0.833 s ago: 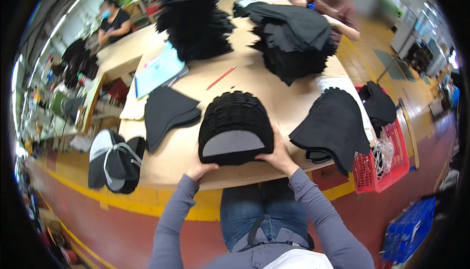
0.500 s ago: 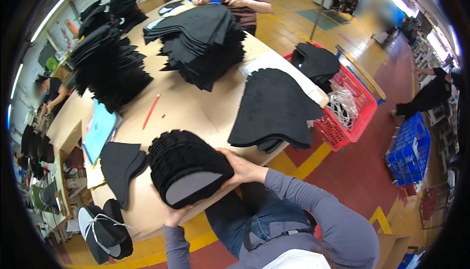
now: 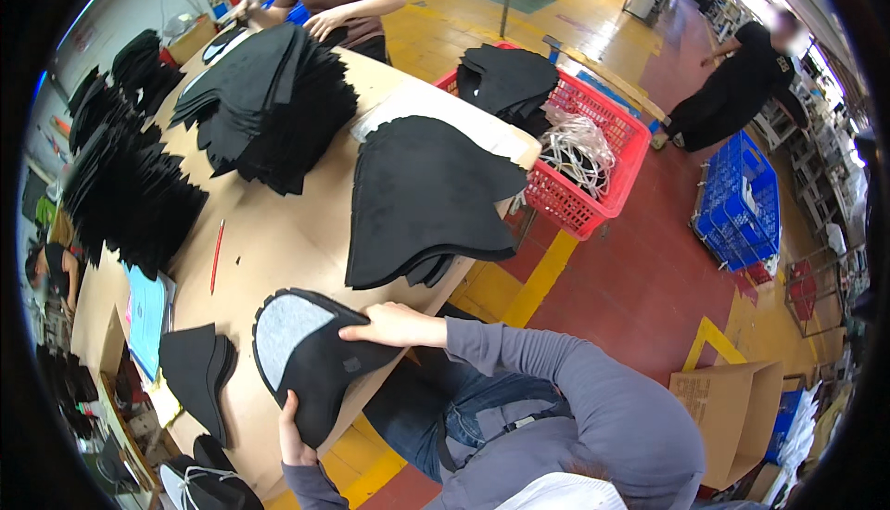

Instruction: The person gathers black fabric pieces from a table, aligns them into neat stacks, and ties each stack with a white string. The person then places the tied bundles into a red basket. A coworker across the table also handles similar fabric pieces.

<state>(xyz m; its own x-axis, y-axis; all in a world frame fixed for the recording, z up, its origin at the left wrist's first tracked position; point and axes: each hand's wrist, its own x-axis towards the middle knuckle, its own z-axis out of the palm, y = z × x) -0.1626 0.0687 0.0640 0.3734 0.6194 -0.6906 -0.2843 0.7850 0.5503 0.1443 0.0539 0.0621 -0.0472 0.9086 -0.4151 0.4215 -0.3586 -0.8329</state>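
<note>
Black fabric panel stack point(image 3: 311, 362) held at the table point(image 3: 297, 232) edge.
I saw my left hand point(image 3: 295, 438) gripping its near end, my right hand point(image 3: 394, 325) pressed flat on top, fingers together.

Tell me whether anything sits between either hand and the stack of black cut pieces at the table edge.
Nothing visible does: the right hand rests on top of the stack of black cut pieces, and the left hand grips its near edge.
</note>
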